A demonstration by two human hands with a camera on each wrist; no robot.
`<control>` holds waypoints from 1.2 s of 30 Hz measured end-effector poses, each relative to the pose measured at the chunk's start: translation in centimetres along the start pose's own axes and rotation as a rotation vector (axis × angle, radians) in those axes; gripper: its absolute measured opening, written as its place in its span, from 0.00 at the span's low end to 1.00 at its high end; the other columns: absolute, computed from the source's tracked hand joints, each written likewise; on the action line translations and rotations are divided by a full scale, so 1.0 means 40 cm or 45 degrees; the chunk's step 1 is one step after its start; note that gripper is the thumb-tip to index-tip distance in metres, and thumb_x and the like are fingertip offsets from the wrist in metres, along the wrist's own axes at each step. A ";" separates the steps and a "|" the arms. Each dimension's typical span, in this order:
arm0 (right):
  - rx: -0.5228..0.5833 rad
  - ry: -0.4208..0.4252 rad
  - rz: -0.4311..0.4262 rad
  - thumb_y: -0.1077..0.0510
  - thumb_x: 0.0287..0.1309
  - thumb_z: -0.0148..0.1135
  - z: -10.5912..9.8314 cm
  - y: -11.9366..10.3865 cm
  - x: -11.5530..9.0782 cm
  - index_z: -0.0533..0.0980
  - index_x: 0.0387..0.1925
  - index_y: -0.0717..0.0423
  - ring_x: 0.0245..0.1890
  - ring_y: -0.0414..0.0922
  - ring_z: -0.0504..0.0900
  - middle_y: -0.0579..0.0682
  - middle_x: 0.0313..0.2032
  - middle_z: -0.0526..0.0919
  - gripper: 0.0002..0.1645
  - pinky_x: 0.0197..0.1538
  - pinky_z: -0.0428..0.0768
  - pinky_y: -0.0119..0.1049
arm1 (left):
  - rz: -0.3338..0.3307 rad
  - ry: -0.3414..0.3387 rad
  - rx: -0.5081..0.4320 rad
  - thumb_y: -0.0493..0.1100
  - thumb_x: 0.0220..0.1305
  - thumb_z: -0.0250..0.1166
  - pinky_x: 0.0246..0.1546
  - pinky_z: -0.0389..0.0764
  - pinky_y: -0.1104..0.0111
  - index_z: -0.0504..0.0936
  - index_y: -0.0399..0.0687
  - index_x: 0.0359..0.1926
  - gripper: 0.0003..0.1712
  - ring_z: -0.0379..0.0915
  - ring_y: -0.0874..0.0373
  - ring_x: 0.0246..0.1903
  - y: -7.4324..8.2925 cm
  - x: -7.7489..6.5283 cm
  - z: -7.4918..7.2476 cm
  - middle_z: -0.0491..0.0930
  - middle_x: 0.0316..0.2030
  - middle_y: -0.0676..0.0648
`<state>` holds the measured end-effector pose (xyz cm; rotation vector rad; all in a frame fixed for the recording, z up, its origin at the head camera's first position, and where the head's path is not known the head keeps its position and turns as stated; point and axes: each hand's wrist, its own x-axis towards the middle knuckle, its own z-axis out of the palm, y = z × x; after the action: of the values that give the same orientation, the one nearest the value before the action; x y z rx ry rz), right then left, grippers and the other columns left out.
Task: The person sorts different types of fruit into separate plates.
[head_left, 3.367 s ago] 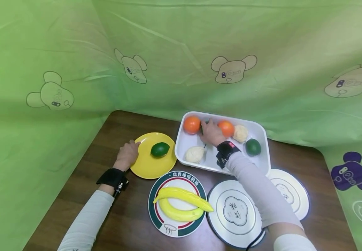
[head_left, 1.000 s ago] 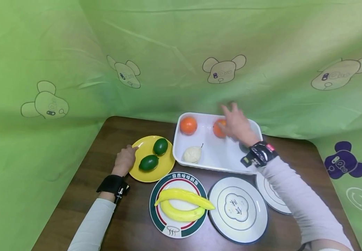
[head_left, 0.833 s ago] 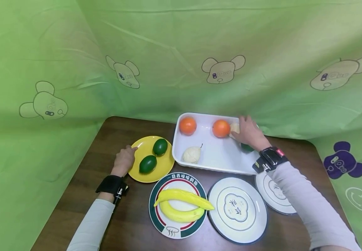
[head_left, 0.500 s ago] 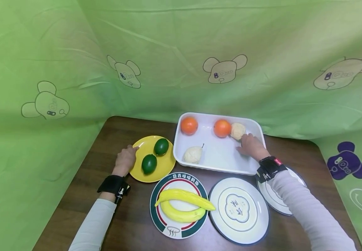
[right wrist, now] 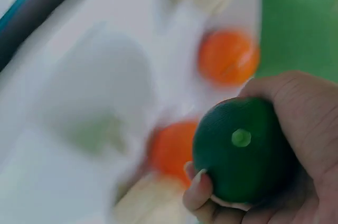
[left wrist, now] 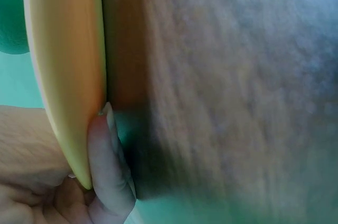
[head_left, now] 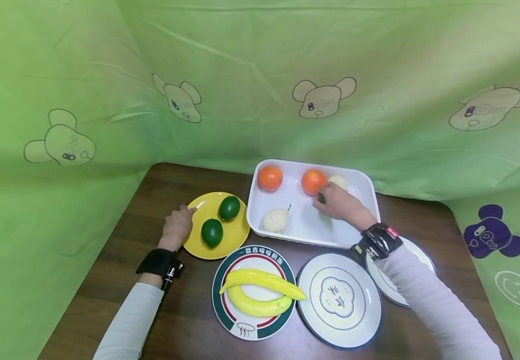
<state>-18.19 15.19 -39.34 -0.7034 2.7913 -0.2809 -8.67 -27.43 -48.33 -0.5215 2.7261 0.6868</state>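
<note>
My left hand (head_left: 177, 228) pinches the left rim of a yellow plate (head_left: 193, 245). In the left wrist view a finger (left wrist: 103, 155) lies against the plate's underside. Two dark green limes, one at the back (head_left: 229, 208) and one in front (head_left: 212, 233), lie on that plate. My right hand (head_left: 343, 205) is over the white tray (head_left: 311, 227), gripping another dark green lime (right wrist: 243, 150) with its fingers curled round it. Most of this lime is hidden in the head view. Close by in the tray are an orange (head_left: 314, 182) and a pale round fruit (head_left: 338, 181), partly hidden by the hand.
A second orange (head_left: 270, 178) and a pale pear (head_left: 275, 220) lie at the tray's left. In front, two bananas (head_left: 260, 295) rest on a green-rimmed plate (head_left: 220, 305). Right of it stand a white plate (head_left: 338, 325) and another (head_left: 415, 252), partly under the right forearm.
A second lime has come onto the yellow plate. My right hand has since reached the tray's right side, taken hold of another lime and moved left with it. The left hand stays at the plate.
</note>
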 end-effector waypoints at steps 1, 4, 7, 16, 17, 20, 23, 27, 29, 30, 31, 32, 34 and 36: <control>0.018 0.017 -0.027 0.49 0.69 0.60 -0.008 -0.036 0.008 0.77 0.42 0.61 0.34 0.50 0.76 0.58 0.39 0.76 0.17 0.37 0.78 0.44 | -0.004 -0.002 -0.002 0.56 0.83 0.39 0.18 0.73 0.66 0.69 0.29 0.56 0.31 0.76 0.49 0.23 -0.001 -0.002 -0.001 0.74 0.29 0.37; 0.077 0.053 -0.099 0.42 0.68 0.62 -0.030 -0.141 0.028 0.76 0.55 0.61 0.38 0.51 0.77 0.61 0.48 0.75 0.28 0.40 0.82 0.44 | 0.002 0.002 -0.012 0.56 0.83 0.39 0.17 0.73 0.66 0.69 0.29 0.56 0.31 0.76 0.49 0.22 -0.003 -0.005 -0.001 0.73 0.28 0.37; 0.131 0.091 -0.200 0.42 0.62 0.69 -0.043 -0.238 0.051 0.74 0.57 0.58 0.47 0.53 0.77 0.62 0.56 0.73 0.32 0.47 0.84 0.47 | 0.004 0.014 -0.007 0.56 0.83 0.39 0.18 0.74 0.66 0.69 0.29 0.55 0.31 0.76 0.48 0.23 -0.002 -0.004 0.000 0.74 0.28 0.37; 0.126 -0.003 -0.539 0.54 0.52 0.73 0.025 -0.458 0.113 0.75 0.57 0.55 0.40 0.45 0.79 0.54 0.51 0.75 0.30 0.42 0.84 0.34 | -0.009 0.041 0.009 0.56 0.83 0.40 0.21 0.77 0.63 0.70 0.30 0.54 0.30 0.79 0.47 0.25 -0.003 -0.001 -0.003 0.76 0.29 0.36; 0.091 -0.042 -0.556 0.53 0.54 0.73 0.043 -0.470 0.119 0.75 0.59 0.54 0.41 0.45 0.80 0.53 0.51 0.76 0.31 0.43 0.84 0.34 | 0.003 0.051 0.017 0.56 0.83 0.40 0.21 0.77 0.63 0.70 0.30 0.53 0.30 0.79 0.46 0.25 -0.003 -0.001 -0.002 0.76 0.29 0.36; -0.024 -0.166 -0.558 0.52 0.58 0.71 0.094 -0.492 0.130 0.73 0.66 0.51 0.50 0.47 0.81 0.56 0.59 0.75 0.34 0.55 0.83 0.39 | 0.029 0.059 0.031 0.56 0.83 0.41 0.22 0.78 0.62 0.71 0.29 0.51 0.30 0.79 0.46 0.25 -0.003 0.000 0.001 0.76 0.28 0.36; -0.112 -0.216 -0.562 0.51 0.62 0.69 0.133 -0.504 0.136 0.71 0.69 0.47 0.58 0.51 0.78 0.58 0.67 0.71 0.34 0.61 0.81 0.44 | 0.018 0.040 0.031 0.56 0.83 0.40 0.21 0.77 0.63 0.71 0.30 0.52 0.30 0.79 0.47 0.23 0.000 0.000 0.002 0.75 0.28 0.36; -0.181 -0.161 -0.596 0.50 0.63 0.69 0.163 -0.508 0.137 0.70 0.69 0.45 0.61 0.53 0.76 0.57 0.69 0.68 0.35 0.61 0.81 0.45 | -0.009 0.031 0.030 0.56 0.83 0.40 0.20 0.76 0.64 0.70 0.31 0.52 0.29 0.78 0.48 0.23 0.003 0.001 0.001 0.75 0.28 0.37; -0.206 -0.138 -0.606 0.50 0.63 0.69 0.173 -0.506 0.137 0.70 0.69 0.46 0.60 0.53 0.77 0.57 0.68 0.68 0.35 0.59 0.82 0.45 | -0.007 0.029 0.033 0.56 0.83 0.40 0.21 0.77 0.63 0.70 0.31 0.52 0.29 0.79 0.47 0.24 0.003 0.002 0.001 0.75 0.29 0.36; -0.215 -0.138 -0.607 0.50 0.63 0.69 0.178 -0.503 0.136 0.70 0.70 0.45 0.60 0.53 0.76 0.57 0.69 0.68 0.35 0.58 0.83 0.44 | 0.002 0.036 0.042 0.56 0.83 0.40 0.22 0.78 0.61 0.70 0.31 0.51 0.29 0.80 0.46 0.26 0.003 0.002 0.002 0.76 0.30 0.36; -0.220 -0.144 -0.609 0.50 0.63 0.69 0.182 -0.500 0.135 0.69 0.71 0.45 0.59 0.52 0.76 0.57 0.69 0.67 0.36 0.58 0.83 0.43 | 0.006 0.037 0.048 0.56 0.83 0.40 0.23 0.80 0.60 0.70 0.30 0.51 0.29 0.81 0.45 0.27 0.003 0.002 0.002 0.77 0.30 0.35; -0.223 -0.151 -0.615 0.51 0.64 0.69 0.186 -0.497 0.133 0.69 0.71 0.45 0.59 0.51 0.76 0.57 0.69 0.67 0.36 0.57 0.83 0.42 | 0.008 0.042 0.052 0.56 0.83 0.40 0.24 0.81 0.58 0.71 0.31 0.51 0.29 0.81 0.43 0.28 0.001 0.002 0.002 0.77 0.31 0.34; -0.217 -0.150 -0.637 0.51 0.64 0.69 0.189 -0.488 0.127 0.68 0.72 0.44 0.57 0.50 0.76 0.56 0.69 0.67 0.37 0.56 0.83 0.41 | 0.010 0.053 0.055 0.56 0.83 0.41 0.28 0.83 0.55 0.71 0.31 0.50 0.29 0.83 0.41 0.30 0.001 0.002 0.004 0.78 0.32 0.33; -0.184 -0.139 -0.656 0.51 0.64 0.69 0.186 -0.476 0.116 0.67 0.73 0.45 0.59 0.51 0.74 0.56 0.69 0.67 0.38 0.59 0.82 0.41 | 0.022 0.064 0.070 0.56 0.83 0.41 0.30 0.83 0.53 0.71 0.30 0.50 0.29 0.83 0.39 0.32 0.002 0.003 0.007 0.79 0.33 0.31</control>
<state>-11.67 -4.46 -42.66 -1.4238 2.5021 -0.1257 -8.75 -27.26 -48.55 -0.5099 2.7905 0.6093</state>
